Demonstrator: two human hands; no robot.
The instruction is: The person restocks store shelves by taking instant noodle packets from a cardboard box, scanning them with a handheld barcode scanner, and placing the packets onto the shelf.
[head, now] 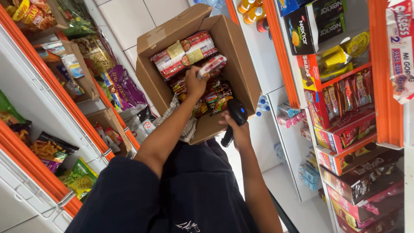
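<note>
Left hand point(196, 83) is inside the open cardboard box point(233, 47), fingers closed on a red-white snack packet point(211, 66) lifted just above the packed packets point(183, 54). Right hand point(238, 129) grips a black handheld scanner point(235, 116) against the box's near edge. Shelves flank both sides: purple snack bags point(123, 88) left, chocolate boxes point(349, 129) right.

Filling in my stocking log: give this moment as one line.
left hand: holds noodle packet over cardboard box | right hand: grips black barcode scanner | setting: shop aisle
</note>
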